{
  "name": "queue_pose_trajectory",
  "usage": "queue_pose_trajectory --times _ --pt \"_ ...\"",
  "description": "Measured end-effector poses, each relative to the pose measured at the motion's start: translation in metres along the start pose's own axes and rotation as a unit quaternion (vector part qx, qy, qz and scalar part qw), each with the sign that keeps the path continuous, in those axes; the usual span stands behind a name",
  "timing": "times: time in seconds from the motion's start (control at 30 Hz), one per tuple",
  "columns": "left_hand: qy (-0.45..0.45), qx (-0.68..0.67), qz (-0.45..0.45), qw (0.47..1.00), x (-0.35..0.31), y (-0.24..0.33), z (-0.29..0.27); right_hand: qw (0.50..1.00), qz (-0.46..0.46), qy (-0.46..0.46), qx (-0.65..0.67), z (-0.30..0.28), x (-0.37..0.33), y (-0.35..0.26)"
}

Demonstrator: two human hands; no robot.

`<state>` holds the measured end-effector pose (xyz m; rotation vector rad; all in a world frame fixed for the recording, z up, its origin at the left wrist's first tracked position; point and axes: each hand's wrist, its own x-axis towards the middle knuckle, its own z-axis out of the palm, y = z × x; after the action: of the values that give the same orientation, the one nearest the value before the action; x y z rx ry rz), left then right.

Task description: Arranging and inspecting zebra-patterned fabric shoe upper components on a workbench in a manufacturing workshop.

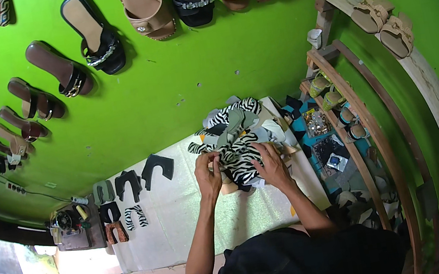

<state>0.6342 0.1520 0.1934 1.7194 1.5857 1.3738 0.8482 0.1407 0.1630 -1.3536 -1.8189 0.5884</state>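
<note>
Both hands work over a heap of material scraps on the white-covered table [182, 224]. My left hand [208, 175] is closed, its thumb and fingers pinching the edge of a black-and-white zebra-print material piece [242, 159]. On the right side of that piece lies my right hand [272, 167], fingers stretched and slightly apart, touching it without a visible grip. Behind the hands are grey-green material scraps [234, 123] and another zebra-print scrap [249, 105]. Pale and tan scraps stick out around the pile; its lower layers are hidden.
Cut U-shaped dark pieces [158, 169] and small zebra strips [140, 216] lie at the table's left. Farther left stands a sewing machine [65, 219]. A wooden rack [362, 107] with sandals [329, 96] rises at right. Slide sandals [97, 38] hang on the green wall.
</note>
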Motion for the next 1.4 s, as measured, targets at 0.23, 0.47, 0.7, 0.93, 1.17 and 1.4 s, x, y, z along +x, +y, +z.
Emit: queue_pose_trajectory --times 0.23,0.47,0.7,0.93,1.17,1.4 --pt "-0.09 0.247 0.183 0.947 -0.001 0.059 -0.04 0.986 -0.124 0.052 -0.095 -0.023 0.014 -0.053" --pt "-0.142 0.299 0.158 0.93 -0.034 0.063 -0.065 0.987 -0.147 -0.054 0.027 0.003 -0.003 -0.072" --pt "0.134 0.103 0.011 0.986 -0.08 0.026 -0.119 0.968 -0.095 -0.11 0.204 0.041 -0.025 -0.11" --pt "0.086 -0.243 -0.352 0.9 -0.162 -0.06 -0.19 0.902 0.058 -0.17 0.393 0.106 -0.056 -0.138" --pt "0.083 -0.328 -0.353 0.872 -0.238 -0.086 -0.273 0.904 0.088 -0.202 0.366 0.176 -0.103 -0.184" --pt "0.113 -0.24 -0.301 0.916 -0.312 -0.124 -0.341 0.955 0.026 -0.198 0.221 0.235 -0.154 -0.244"
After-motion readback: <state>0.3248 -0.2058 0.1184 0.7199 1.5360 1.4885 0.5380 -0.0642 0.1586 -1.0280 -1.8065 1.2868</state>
